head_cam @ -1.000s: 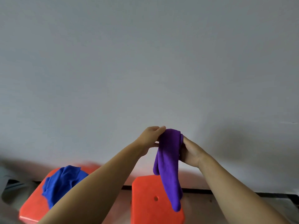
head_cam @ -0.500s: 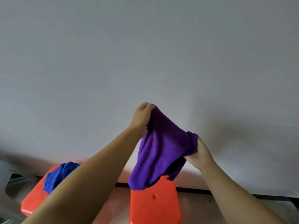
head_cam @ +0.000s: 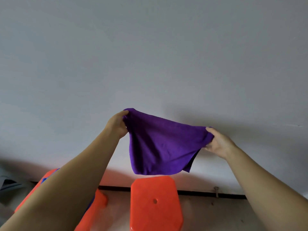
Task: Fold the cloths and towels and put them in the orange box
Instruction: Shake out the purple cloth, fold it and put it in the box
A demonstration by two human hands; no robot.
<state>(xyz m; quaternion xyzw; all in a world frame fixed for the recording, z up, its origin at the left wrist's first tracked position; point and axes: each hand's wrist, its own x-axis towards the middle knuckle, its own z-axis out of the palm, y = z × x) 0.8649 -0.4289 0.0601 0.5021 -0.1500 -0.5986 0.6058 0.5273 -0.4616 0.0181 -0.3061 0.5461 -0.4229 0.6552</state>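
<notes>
Orange stool [head_cam: 156, 204] below, perhaps unobstructed

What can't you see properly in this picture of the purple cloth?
- Head view: the left arm covers most of the left orange box; its contents are hidden.
- The purple cloth hides the fingertips of the left hand and right hand.
- The bottom edge crops the orange stool.

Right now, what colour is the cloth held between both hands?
Plain purple, no pattern; the cloth shows clearly in the head view.
</notes>
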